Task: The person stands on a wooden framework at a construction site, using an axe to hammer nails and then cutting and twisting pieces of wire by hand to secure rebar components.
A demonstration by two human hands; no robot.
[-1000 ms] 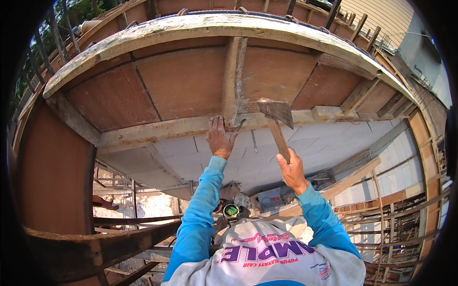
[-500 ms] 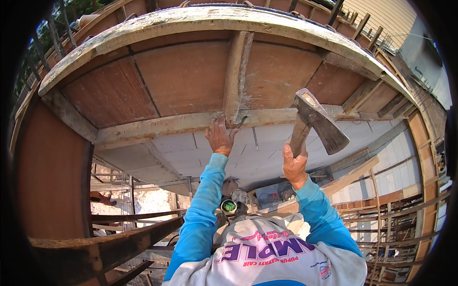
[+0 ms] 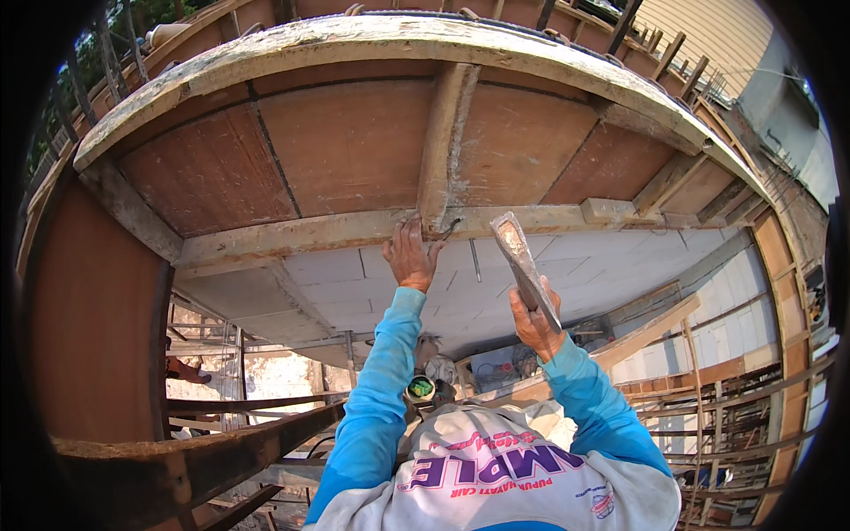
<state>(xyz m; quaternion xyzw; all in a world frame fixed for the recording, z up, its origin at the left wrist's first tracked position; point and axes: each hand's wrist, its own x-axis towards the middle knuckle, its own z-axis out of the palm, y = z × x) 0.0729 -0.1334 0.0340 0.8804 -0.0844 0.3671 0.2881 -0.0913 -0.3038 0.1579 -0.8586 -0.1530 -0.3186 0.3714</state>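
Note:
In my right hand [image 3: 536,323] is an axe [image 3: 529,265], gripped by its handle. Its worn metal head tilts up and to the left, hiding most of the handle. My left hand [image 3: 413,257] rests its outstretched fingers, thumb apart, against the lower wooden rail [image 3: 301,238]. Those fingers lie just left of the foot of an upright wooden post [image 3: 445,146], which meets the rail. Close to the left thumb, a bent dark metal piece [image 3: 452,227] sticks out of the wood. The axe head is right of the post and below the rail.
Brown formwork panels [image 3: 345,142] stand ahead under a pale curved top board [image 3: 372,35]. A white block wall [image 3: 425,305] lies below. Dark timber [image 3: 204,456] crosses at lower left. A bucket with green contents [image 3: 421,388] sits far below, and scaffolding poles run at right.
The axe has swung down and left, its head turning from side-on to nearly edge-on. My right hand has lowered slightly. My left hand stays at the rail.

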